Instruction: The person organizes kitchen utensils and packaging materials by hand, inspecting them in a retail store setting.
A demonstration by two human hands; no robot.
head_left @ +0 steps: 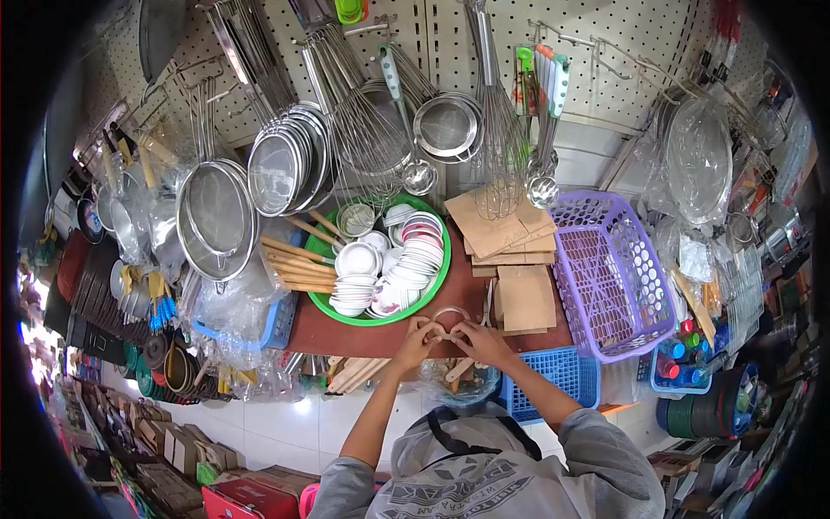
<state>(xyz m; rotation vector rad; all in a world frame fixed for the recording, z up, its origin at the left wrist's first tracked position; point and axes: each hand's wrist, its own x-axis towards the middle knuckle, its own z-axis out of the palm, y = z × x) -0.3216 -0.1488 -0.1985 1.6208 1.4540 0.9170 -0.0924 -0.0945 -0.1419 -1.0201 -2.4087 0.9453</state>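
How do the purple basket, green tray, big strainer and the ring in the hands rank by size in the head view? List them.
Largest: purple basket and green tray, about alike, so unranked.
Then: big strainer.
Smallest: ring, held by left hand and right hand.

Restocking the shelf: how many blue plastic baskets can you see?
3 blue baskets: one left of the green tray, one just in front of the purple basket, one far right holding bottles. Others may be hidden.
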